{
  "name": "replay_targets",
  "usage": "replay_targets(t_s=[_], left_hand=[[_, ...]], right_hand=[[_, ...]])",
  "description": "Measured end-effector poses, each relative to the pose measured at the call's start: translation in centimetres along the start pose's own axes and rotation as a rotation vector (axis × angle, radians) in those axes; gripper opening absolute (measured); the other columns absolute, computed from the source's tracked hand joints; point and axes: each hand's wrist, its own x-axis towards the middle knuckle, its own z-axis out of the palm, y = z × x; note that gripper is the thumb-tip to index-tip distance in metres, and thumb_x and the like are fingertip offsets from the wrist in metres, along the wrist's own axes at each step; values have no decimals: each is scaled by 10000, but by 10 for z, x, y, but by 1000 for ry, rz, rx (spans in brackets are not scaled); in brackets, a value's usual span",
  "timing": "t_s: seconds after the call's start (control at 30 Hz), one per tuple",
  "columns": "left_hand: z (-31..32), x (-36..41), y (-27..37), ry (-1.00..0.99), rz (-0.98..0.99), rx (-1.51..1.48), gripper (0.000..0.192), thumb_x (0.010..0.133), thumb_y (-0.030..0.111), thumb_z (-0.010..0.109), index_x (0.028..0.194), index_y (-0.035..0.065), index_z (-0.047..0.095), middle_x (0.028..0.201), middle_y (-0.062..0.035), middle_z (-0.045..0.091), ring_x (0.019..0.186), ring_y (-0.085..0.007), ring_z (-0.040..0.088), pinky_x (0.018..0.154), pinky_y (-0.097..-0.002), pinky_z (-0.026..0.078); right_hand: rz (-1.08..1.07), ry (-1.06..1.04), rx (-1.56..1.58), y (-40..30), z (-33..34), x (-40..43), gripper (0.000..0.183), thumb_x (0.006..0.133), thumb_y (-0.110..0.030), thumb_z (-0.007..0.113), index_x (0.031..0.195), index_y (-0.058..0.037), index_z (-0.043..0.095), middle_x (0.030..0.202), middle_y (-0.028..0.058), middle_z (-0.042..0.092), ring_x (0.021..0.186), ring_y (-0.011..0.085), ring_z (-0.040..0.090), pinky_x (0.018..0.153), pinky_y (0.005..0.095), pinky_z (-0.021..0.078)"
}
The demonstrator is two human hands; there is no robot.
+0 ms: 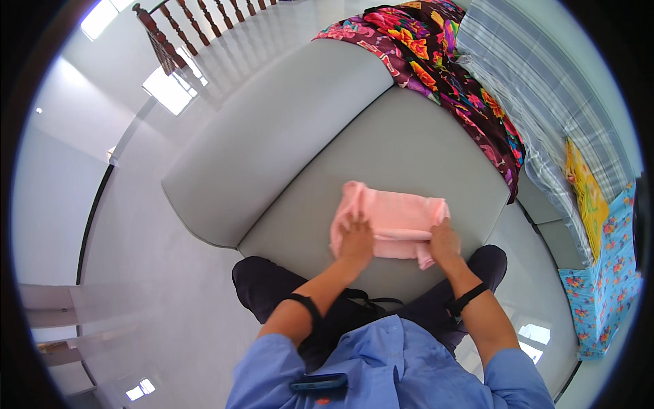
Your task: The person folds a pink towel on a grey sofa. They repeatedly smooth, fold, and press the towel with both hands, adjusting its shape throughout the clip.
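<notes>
A pink cloth (403, 212), folded into a rough rectangle, lies on the grey seat cushion in front of me. My left hand (356, 240) rests on top of its left part, palm down with the fingers spread. At the right edge, my right hand (444, 243) grips the cloth, its fingertips partly hidden by the fabric. A lower layer of the cloth sticks out towards me, with a loose corner hanging near my right hand. The grey sofa seat (403, 138) carries it, between my knees.
The sofa's rounded backrest or armrest (276, 128) runs along the left. A floral blanket (434, 66) drapes over the far end. To the right are a striped grey cover (541, 76), a yellow cloth (587, 199) and a blue floral cloth (603, 291). Wooden balusters (191, 23) stand far left.
</notes>
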Motion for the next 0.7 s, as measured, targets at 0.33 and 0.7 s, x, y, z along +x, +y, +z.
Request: replay_targets(t_s=[0.33, 0.7], left_hand=[[19, 1, 20, 158, 95, -47, 647, 922, 266, 633, 1501, 8, 501, 1619, -223, 404, 1486, -475, 367, 1157, -642, 346], [-22, -72, -154, -98, -397, -75, 612, 951, 228, 597, 1511, 7, 493, 1635, -212, 401, 1451, -501, 416, 1105, -601, 443]], right_hand=[[-61, 16, 41, 33, 22, -3, 218, 882, -112, 669, 1093, -56, 672, 1196, 242, 602, 991, 462, 682, 838, 538, 566], [-576, -2, 323, -151, 24, -19, 186, 914, -120, 610, 1083, -50, 645, 1121, 214, 623, 969, 402, 701, 802, 522, 575]])
